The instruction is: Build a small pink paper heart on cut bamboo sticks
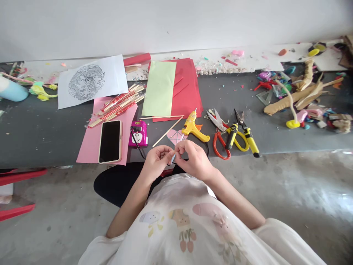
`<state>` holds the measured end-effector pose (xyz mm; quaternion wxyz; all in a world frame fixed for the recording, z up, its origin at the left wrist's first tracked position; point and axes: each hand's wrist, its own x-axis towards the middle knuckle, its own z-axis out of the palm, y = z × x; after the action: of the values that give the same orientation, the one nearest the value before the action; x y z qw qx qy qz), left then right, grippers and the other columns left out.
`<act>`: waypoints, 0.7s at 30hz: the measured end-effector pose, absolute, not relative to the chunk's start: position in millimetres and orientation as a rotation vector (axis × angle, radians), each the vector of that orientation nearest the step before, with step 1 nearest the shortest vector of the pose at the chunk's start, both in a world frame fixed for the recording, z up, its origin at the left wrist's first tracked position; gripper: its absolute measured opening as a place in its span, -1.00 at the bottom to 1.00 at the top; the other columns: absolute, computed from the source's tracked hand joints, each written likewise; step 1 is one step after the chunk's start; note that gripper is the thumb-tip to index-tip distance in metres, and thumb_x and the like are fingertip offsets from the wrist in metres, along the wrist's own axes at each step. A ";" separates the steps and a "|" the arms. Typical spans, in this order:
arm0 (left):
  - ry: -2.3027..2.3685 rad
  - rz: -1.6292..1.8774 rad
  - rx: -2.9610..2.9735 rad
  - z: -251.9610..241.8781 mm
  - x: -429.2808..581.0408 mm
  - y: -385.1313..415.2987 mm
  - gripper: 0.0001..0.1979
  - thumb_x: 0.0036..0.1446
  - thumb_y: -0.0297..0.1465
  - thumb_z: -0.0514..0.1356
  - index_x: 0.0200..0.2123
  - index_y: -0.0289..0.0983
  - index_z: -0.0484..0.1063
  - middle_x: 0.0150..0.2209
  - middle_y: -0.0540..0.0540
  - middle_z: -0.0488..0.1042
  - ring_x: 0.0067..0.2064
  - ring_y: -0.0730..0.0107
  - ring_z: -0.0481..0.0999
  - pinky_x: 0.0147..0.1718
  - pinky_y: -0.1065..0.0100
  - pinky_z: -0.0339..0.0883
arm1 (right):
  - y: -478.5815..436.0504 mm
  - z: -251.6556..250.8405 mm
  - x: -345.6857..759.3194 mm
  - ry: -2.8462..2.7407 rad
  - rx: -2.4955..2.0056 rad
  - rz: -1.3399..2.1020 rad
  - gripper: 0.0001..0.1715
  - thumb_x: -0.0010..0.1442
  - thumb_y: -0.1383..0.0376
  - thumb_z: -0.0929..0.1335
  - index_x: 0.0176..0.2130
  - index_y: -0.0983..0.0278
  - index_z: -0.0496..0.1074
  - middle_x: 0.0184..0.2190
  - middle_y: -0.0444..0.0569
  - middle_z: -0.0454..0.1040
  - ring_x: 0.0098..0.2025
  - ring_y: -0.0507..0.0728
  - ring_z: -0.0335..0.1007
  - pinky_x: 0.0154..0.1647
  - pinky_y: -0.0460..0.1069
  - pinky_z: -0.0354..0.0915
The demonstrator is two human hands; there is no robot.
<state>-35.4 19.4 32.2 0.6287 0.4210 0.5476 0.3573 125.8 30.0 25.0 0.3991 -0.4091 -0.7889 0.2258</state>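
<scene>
Close to the table's front edge, my left hand (157, 162) and my right hand (195, 159) meet with fingertips pinched. Between them shows a small pale blue piece (173, 158), perhaps paper; the fingers cover most of it. Just beyond my hands lies a pink paper heart (176, 137) with dark lines on it. A yellow hot glue gun (194, 129) rests by the heart, on the side of my right hand. Thin wooden sticks (167, 131) lie on the table past my left hand.
Scissors (217, 129) and yellow-handled pliers (246, 134) lie to the right. Leftward are a purple power adapter (138, 130), a phone (110, 141) and packaged chopsticks (118, 105). Green paper (159, 88) overlaps red sheets (189, 88). Craft scraps (306, 95) are piled far right.
</scene>
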 end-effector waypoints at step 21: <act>1.286 1.185 0.858 35.8 -21.3 6.5 -0.72 -0.02 -0.20 0.41 -0.32 -0.27 0.57 -0.59 0.05 0.43 -0.60 0.60 0.33 -0.67 0.55 0.13 | 26.8 46.6 131.5 -1.464 -0.954 1.231 -0.63 0.15 0.44 0.37 -0.25 0.15 0.09 -0.32 -0.14 0.41 -0.34 0.01 0.37 -0.25 0.02 0.43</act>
<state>-21.3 6.5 35.8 0.5621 0.3641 0.5462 0.5031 131.5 26.8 46.6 0.4813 -0.3913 -0.6003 0.5048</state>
